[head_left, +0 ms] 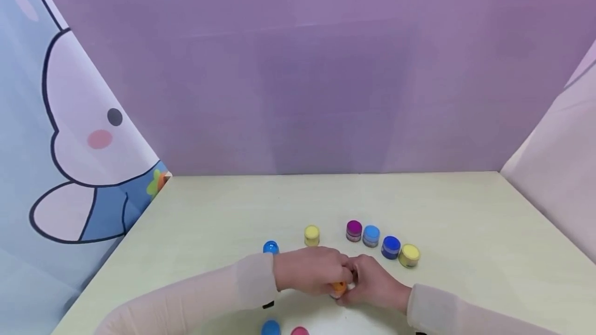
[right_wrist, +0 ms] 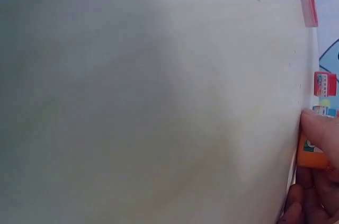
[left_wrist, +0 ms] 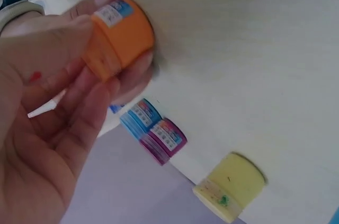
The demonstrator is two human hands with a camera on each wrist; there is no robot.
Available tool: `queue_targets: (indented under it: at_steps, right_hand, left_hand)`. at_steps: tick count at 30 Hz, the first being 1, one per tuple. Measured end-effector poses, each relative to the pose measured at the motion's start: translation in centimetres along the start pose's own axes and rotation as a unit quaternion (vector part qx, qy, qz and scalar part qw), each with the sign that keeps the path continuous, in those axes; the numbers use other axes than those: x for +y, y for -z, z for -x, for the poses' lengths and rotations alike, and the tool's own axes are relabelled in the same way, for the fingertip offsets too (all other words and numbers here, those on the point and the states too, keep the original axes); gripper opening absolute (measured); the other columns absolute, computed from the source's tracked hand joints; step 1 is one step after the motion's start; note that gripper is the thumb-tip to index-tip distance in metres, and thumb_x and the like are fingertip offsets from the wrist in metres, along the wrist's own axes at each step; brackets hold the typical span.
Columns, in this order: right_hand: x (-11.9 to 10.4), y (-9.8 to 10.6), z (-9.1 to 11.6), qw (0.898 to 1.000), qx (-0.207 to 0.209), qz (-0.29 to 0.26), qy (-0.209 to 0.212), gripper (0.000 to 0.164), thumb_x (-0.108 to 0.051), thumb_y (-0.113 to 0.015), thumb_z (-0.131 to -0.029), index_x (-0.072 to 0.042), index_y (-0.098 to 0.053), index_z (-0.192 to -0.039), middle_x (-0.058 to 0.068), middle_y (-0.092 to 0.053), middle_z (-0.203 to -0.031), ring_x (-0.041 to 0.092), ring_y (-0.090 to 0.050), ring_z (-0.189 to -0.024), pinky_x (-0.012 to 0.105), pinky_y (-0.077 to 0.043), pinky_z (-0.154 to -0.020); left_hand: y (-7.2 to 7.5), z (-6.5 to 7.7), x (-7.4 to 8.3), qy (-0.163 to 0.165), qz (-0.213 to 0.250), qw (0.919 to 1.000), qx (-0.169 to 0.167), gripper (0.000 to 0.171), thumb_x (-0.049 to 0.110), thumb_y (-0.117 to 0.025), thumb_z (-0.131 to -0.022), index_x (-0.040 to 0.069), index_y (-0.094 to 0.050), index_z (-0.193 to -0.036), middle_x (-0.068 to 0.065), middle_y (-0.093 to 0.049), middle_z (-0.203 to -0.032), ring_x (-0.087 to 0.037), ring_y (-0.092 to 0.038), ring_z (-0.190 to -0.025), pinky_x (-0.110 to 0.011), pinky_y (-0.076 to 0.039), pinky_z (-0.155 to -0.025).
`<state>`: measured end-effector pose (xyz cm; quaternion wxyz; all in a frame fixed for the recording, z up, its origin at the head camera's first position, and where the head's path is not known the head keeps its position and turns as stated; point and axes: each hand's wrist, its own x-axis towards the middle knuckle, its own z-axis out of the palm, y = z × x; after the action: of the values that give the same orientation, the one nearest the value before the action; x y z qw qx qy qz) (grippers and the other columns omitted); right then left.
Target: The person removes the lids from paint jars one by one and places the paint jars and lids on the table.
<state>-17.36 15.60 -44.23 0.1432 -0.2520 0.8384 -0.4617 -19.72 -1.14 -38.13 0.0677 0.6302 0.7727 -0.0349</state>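
Observation:
A small orange paint jar (left_wrist: 130,33) is between my two hands, near the front of the table. My left hand (head_left: 314,270) pinches its lid end with thumb and fingertips, reaching over from the left. From the other side, my right hand (head_left: 377,283) holds the jar's body; in the right wrist view its thumb (right_wrist: 323,131) lies against the orange side. Much of the jar is covered by fingers in the head view. Beyond the hands stand a purple jar (head_left: 354,230), a light blue jar (head_left: 371,235), a dark blue jar (head_left: 390,247) and a yellow jar (head_left: 409,255).
Another yellow jar (head_left: 312,235) stands behind my left hand. A blue jar (head_left: 270,247) is partly hidden by the left wrist. At the front edge of the view are a blue lid (head_left: 270,328) and a pinkish-red one (head_left: 300,331). A purple backdrop (head_left: 335,92) rises behind the table.

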Motion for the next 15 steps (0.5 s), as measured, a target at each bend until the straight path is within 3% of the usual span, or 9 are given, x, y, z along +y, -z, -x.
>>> queue_targets:
  at_steps: [7,15]
  right_hand:
    - [0.0,-0.2,0.1,1.000,0.013,0.014,0.008,0.025,-0.021,-0.081,-0.063,-0.019,-0.065,-0.083,-0.010,-0.054,-0.066,0.004,-0.043,-0.059,0.020,-0.034,-0.053]
    - [-0.1,-0.2,0.2,0.999,0.020,0.017,0.019,0.023,-0.020,-0.081,-0.063,-0.018,-0.064,-0.079,-0.011,-0.059,-0.068,0.003,-0.044,-0.059,0.021,-0.037,-0.056]
  left_hand:
    - [-0.4,0.4,1.2,0.056,-0.019,0.9982,0.004,0.012,0.019,-0.066,-0.083,0.019,-0.064,-0.094,0.012,-0.053,-0.079,-0.004,-0.039,-0.069,-0.010,-0.031,-0.065]
    - [-0.7,0.2,1.9,0.107,-0.029,0.9938,0.002,0.013,0.023,-0.066,-0.082,0.019,-0.064,-0.095,0.011,-0.052,-0.076,-0.004,-0.038,-0.068,-0.012,-0.031,-0.061]
